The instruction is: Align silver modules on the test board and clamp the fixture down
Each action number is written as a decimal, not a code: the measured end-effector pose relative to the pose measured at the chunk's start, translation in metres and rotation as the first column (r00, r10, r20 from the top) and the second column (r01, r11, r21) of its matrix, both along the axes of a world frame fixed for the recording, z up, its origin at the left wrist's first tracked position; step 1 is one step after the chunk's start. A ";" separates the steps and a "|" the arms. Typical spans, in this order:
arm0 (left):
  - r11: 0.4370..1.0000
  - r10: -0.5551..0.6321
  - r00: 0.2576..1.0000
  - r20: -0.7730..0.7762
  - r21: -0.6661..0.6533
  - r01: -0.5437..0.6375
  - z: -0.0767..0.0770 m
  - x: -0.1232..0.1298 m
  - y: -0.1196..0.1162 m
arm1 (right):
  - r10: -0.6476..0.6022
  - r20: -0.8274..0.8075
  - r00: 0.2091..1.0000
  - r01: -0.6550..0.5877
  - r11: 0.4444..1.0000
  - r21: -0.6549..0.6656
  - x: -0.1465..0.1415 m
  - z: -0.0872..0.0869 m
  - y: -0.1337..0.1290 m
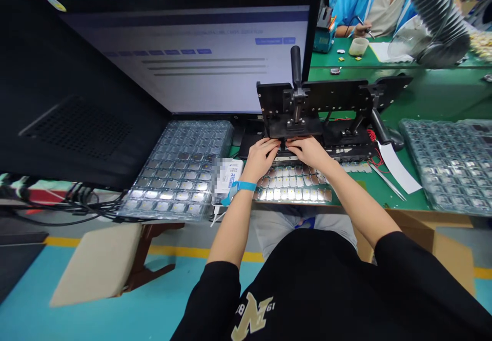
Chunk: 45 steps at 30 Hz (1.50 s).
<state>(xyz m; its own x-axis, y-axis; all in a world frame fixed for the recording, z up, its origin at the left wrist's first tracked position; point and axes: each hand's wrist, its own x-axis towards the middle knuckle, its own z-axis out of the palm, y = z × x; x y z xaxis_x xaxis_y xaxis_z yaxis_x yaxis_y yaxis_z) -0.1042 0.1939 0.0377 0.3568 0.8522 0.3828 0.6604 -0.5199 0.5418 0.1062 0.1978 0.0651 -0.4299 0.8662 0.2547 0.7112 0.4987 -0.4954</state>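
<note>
My left hand point(263, 157) and my right hand point(308, 150) meet at the front of a black clamp fixture point(326, 97), under its raised plate. Both have their fingers bent and drawn together at the fixture's bed, with a narrow dark gap between them. Whatever the fingertips hold there is too small and hidden to make out. A blue wrist strap point(243, 186) circles my left wrist. Just below the hands lies a sheet of small shiny rectangular parts point(294, 182), partly covered by my right forearm. The fixture's upright lever handle point(295, 67) stands above the hands.
A monitor point(192, 64) rises behind at left. Clear trays of parts stand left point(180, 167) and right point(453, 164). A white box point(229, 174) sits by my left wrist. Tweezers point(388, 182) and a white strip point(400, 167) lie right. Across the bench, a person point(361, 8) holds a tool.
</note>
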 end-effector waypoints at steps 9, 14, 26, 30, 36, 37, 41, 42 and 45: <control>0.998 0.069 0.988 0.139 -0.012 -0.068 0.026 -0.017 -0.082 | -0.016 -0.089 0.996 0.027 0.992 0.122 0.022 0.011 -0.044; 0.994 -0.110 0.992 -0.069 0.012 0.111 0.007 0.022 -0.162 | -0.071 -0.254 0.965 0.128 0.967 0.218 0.064 -0.009 -0.131; 0.960 -0.260 0.871 -0.416 -0.013 0.280 -0.010 0.086 -0.151 | -0.016 -0.105 0.994 0.022 0.998 0.054 0.104 -0.064 -0.178; 0.942 -0.308 0.842 -0.442 -0.017 0.335 -0.004 0.088 -0.146 | 0.046 -0.148 0.988 -0.035 0.996 0.079 0.109 -0.068 -0.175; 0.934 -0.332 0.834 -0.442 -0.028 0.357 0.000 0.095 -0.146 | 0.059 -0.203 0.977 -0.039 0.994 0.100 0.111 -0.060 -0.170; 0.934 -0.333 0.844 -0.420 -0.021 0.358 0.001 0.095 -0.145 | 0.058 -0.217 0.974 -0.039 0.995 0.091 0.112 -0.055 -0.166; 0.963 -0.243 0.940 -0.237 0.058 0.264 0.010 0.086 -0.124 | 0.021 -0.249 0.968 0.013 0.991 0.134 0.108 -0.029 -0.135; 0.977 -0.183 0.965 -0.189 0.077 0.200 0.014 0.082 -0.114 | 0.014 -0.252 0.968 0.028 0.986 0.165 0.104 -0.024 -0.122; 0.993 0.047 0.992 -0.121 0.110 -0.033 0.021 0.071 -0.078 | 0.006 -0.242 0.970 0.054 0.969 0.241 0.087 -0.013 -0.078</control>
